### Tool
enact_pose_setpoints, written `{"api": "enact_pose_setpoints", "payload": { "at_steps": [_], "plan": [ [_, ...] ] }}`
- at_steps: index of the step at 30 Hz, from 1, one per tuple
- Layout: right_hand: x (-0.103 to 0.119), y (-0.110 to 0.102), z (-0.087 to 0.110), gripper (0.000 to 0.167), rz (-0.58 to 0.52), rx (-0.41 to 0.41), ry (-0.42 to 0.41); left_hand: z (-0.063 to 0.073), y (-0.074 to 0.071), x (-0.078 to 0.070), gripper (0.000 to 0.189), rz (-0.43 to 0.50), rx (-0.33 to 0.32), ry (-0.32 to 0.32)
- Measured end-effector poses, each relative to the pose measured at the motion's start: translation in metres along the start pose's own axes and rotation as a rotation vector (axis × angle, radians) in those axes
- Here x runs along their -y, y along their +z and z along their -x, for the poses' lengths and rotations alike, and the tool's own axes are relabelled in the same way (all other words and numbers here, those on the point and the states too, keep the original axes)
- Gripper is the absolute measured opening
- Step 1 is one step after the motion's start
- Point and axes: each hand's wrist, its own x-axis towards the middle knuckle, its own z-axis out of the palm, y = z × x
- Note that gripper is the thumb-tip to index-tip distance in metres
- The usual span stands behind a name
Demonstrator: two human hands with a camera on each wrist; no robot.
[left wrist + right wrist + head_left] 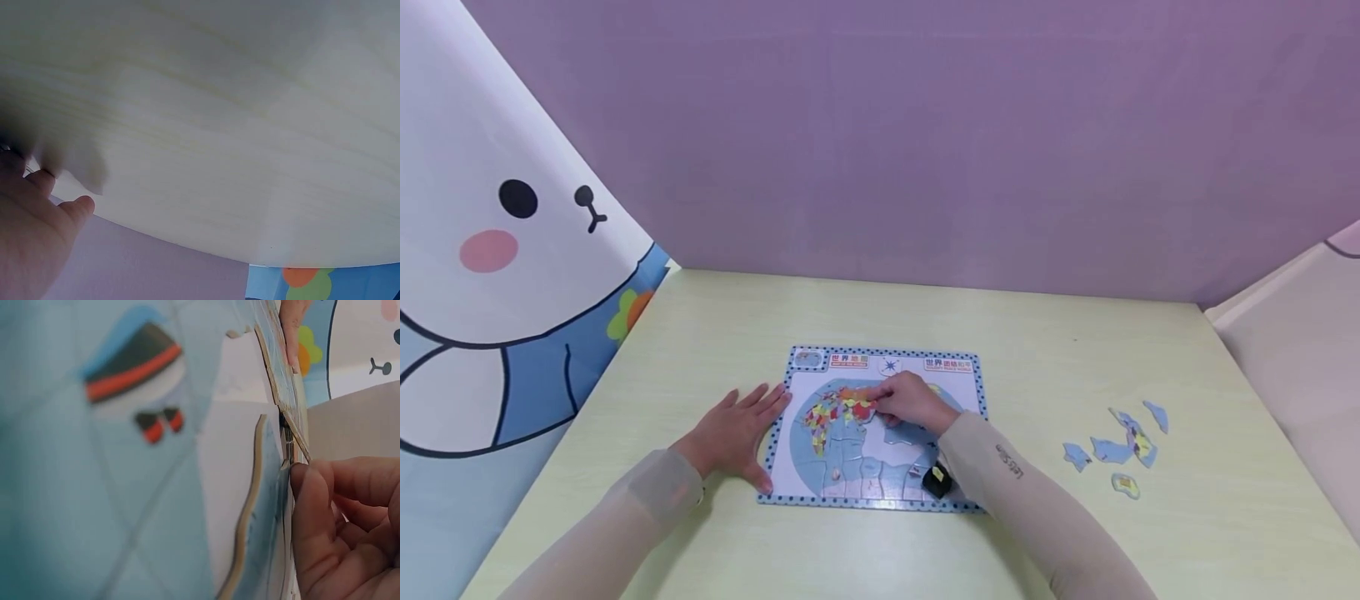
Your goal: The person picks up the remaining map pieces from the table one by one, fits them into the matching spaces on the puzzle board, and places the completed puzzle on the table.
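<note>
A world-map jigsaw puzzle board (880, 503) with a dotted blue border lies flat on the table, its map partly filled with pieces. My left hand (735, 435) rests with fingers spread at the board's left edge; only part of that hand (34, 234) shows in the left wrist view. Over the upper middle of the map, my right hand (913, 402) pinches a puzzle piece between thumb and forefinger. In the right wrist view that thin puzzle piece (299, 436) stands tilted, one edge against the board. The fingers hide part of it.
Several loose puzzle pieces (1111, 451) lie on the table (1217, 508) right of the board. A black camera block (937, 481) sits under my right wrist. A purple backdrop (925, 167) rises behind the table, with a cartoon-printed sheet (452, 167) on the left.
</note>
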Motion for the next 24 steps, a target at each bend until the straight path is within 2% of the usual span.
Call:
{"api": "enact_pose_setpoints", "payload": {
  "at_steps": [11, 18, 24],
  "plan": [
    [0.013, 0.001, 0.002, 0.019, 0.09, -0.015, 0.005, 0.0, 0.001, 0.001, 0.129, 0.006, -0.002, 0.002],
    [0.016, 0.003, -0.002, 0.014, 0.189, -0.049, -0.007, 0.001, 0.0, -0.001, 0.128, 0.01, -0.005, 0.0],
    [0.02, 0.003, -0.002, 0.01, 0.263, -0.066, 0.041, 0.001, -0.002, -0.003, 0.127, -0.003, -0.005, -0.001]
  ]
}}
